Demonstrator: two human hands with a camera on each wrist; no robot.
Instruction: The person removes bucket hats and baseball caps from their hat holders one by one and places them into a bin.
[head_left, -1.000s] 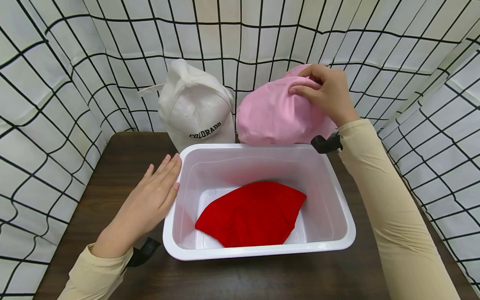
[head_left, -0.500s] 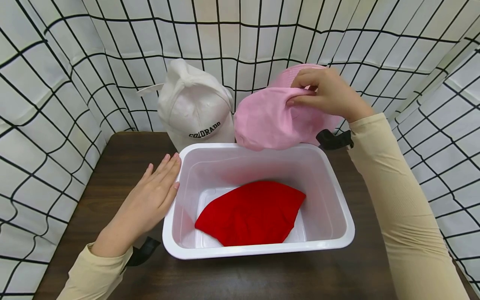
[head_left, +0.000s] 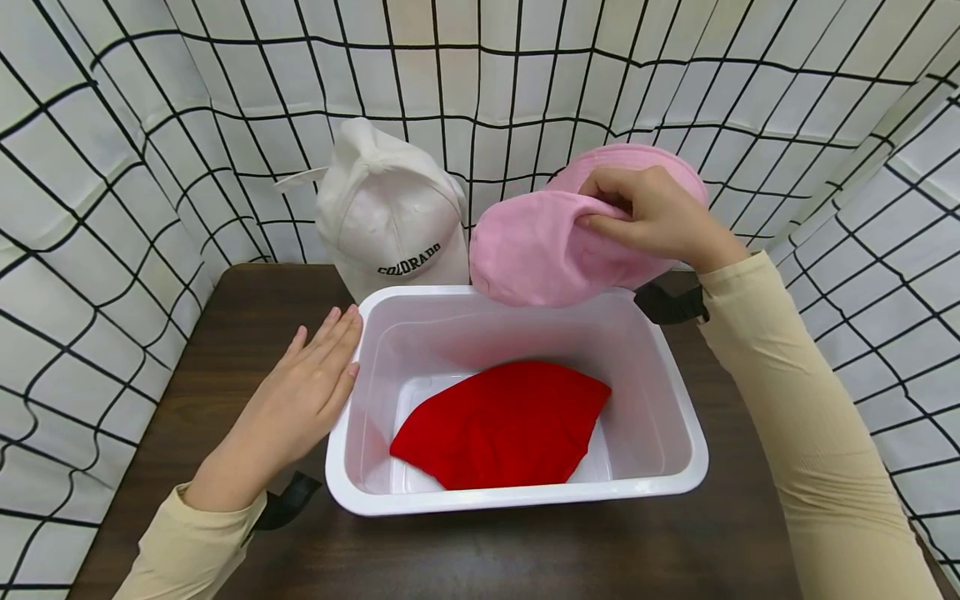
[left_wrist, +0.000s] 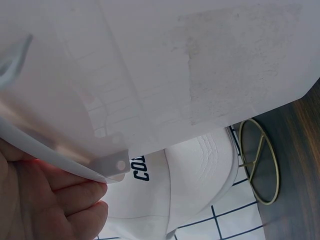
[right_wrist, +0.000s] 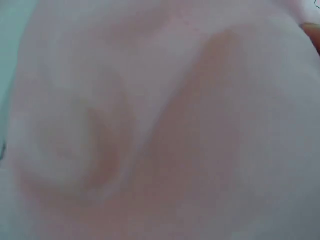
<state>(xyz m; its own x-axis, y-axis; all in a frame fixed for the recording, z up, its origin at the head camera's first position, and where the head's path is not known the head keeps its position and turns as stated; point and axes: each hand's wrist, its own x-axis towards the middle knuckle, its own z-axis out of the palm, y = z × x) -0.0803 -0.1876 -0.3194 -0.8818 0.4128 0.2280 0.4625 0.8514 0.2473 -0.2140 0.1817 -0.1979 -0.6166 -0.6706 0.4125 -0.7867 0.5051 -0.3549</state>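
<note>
My right hand [head_left: 656, 212] pinches the fabric of a pink hat [head_left: 525, 250], thumb in front and fingers behind. The hat's stitched brim [head_left: 675, 171] stands up behind that hand, and its crown overlaps the far rim of a white plastic bin [head_left: 517, 500]. Blurred pink hat fabric [right_wrist: 165, 125] fills the right wrist view. My left hand [head_left: 300, 400] lies with straight fingers along the bin's left rim. In the left wrist view, its fingertips [left_wrist: 82, 200] are right at the rim. Inside the bin lies a red cloth hat [head_left: 502, 425], folded flat.
Behind the bin's left half sits a white baseball cap [head_left: 390, 200] lettered COLORADO. A thin gold wire ring base [left_wrist: 260, 160] shows beside it in the left wrist view. Black wire grid over white sheeting [head_left: 517, 83] borders the dark wooden table [head_left: 480, 554] at the back and sides.
My right hand has moved slightly toward me and right, tilting the pink hat so its brim shows more and its crown reaches farther over the bin's rim. My left hand stays put.
</note>
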